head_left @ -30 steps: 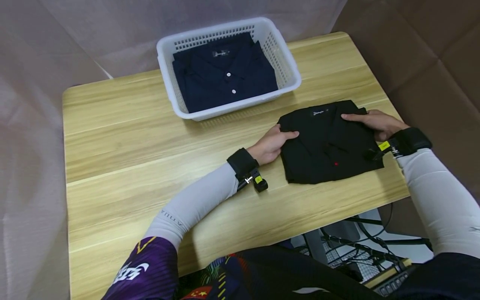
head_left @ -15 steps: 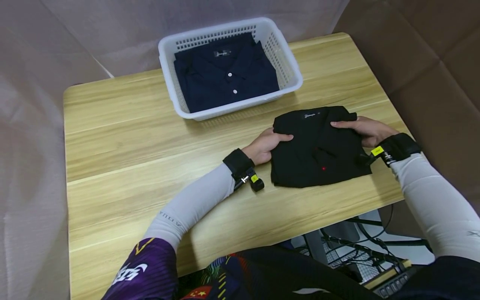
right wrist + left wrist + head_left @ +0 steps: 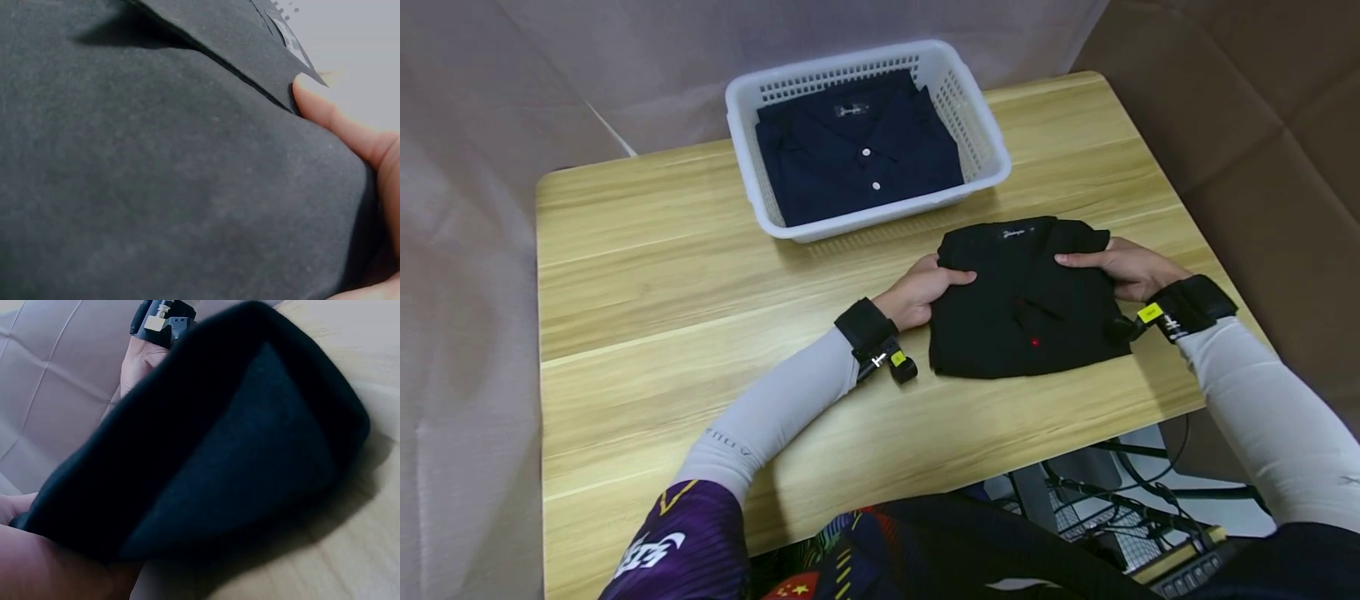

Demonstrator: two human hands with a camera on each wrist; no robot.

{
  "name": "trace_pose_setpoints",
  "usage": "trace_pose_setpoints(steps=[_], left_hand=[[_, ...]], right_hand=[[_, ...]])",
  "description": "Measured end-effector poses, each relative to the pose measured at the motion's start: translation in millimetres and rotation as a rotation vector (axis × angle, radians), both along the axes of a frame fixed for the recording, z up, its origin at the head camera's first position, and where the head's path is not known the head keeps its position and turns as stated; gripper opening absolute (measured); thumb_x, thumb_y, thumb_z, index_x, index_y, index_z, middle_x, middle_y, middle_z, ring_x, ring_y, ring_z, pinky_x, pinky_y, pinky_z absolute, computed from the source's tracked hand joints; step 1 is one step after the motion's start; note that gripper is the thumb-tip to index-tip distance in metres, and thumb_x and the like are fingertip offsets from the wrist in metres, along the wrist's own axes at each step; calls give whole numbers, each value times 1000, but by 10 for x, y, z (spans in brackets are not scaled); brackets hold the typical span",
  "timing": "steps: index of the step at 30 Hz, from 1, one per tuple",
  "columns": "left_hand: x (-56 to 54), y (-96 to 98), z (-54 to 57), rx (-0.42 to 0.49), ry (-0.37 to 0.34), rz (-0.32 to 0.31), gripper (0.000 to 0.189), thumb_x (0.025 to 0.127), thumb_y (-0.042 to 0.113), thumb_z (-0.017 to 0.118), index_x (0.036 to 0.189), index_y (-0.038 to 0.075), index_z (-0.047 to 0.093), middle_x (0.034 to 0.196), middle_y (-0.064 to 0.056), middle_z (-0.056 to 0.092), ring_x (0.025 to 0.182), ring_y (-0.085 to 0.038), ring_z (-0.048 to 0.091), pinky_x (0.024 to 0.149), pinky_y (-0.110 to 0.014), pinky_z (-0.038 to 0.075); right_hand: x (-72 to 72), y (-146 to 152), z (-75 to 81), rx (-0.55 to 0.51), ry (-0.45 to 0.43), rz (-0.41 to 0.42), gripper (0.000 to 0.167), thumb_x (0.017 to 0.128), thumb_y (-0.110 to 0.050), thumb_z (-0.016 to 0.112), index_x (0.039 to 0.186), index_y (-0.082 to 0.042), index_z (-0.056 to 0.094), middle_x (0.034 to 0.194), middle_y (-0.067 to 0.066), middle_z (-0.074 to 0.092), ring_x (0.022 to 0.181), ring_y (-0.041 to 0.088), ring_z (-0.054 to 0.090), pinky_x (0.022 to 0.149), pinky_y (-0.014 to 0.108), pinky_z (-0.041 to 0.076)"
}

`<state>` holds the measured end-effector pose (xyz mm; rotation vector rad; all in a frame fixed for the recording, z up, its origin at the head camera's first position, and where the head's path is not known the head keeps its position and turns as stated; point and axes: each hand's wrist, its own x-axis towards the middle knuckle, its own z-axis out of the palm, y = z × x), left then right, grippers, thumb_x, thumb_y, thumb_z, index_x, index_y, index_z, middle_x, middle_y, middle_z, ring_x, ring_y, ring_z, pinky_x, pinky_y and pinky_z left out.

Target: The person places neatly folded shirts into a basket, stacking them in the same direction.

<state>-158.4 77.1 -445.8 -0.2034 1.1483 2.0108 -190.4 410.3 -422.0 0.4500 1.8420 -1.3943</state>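
Observation:
A folded black shirt (image 3: 1000, 308) with a collar label and a small red spot is held between both hands, over the right part of the table. My left hand (image 3: 920, 290) grips its left edge, thumb on top and the other fingers hidden beneath. On the opposite edge my right hand (image 3: 1131, 267) pinches the cloth near the collar, its thumb lying on top. In the left wrist view the folded layers of the black shirt (image 3: 250, 444) show from the side, raised at the near edge. The right wrist view shows the right thumb (image 3: 337, 122) pressing beside the collar flap.
Behind the shirt, a white plastic basket (image 3: 880, 212) stands at the table's back edge. Inside it lies a folded navy shirt (image 3: 842, 167) with white buttons. The wooden table (image 3: 685, 267) ends at the right near a brown partition (image 3: 1240, 125); cables hang below its front edge.
Both hands have drawn the black shirt leftwards and slightly towards the body, keeping their grip. The basket has shifted slightly in view along with the table.

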Motion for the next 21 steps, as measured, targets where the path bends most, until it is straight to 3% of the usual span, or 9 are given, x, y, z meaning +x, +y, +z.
trace_pose_setpoints(steps=[5,12,21], left_hand=[[18,-68,83,-10,30,-2,48,105,-3,59,151,8,49,149,-14,60,131,-28,62,109,-38,53],[17,-155,233,-64,79,16,52,105,0,62,154,8,46,146,-11,62,128,-26,64,108,-39,53],[48,-229,337,-44,99,31,42,105,0,61,146,9,52,138,-10,66,121,-24,67,104,-38,56]], right_hand=[[44,-65,82,0,49,32,32,106,-25,67,132,-16,51,113,-13,69,103,7,69,89,27,60],[59,-162,260,17,106,-12,19,104,-26,71,119,-22,61,108,-14,71,98,6,70,85,25,60],[98,-249,447,1,154,27,31,106,-24,67,134,-23,52,120,-21,66,108,1,65,90,22,57]])
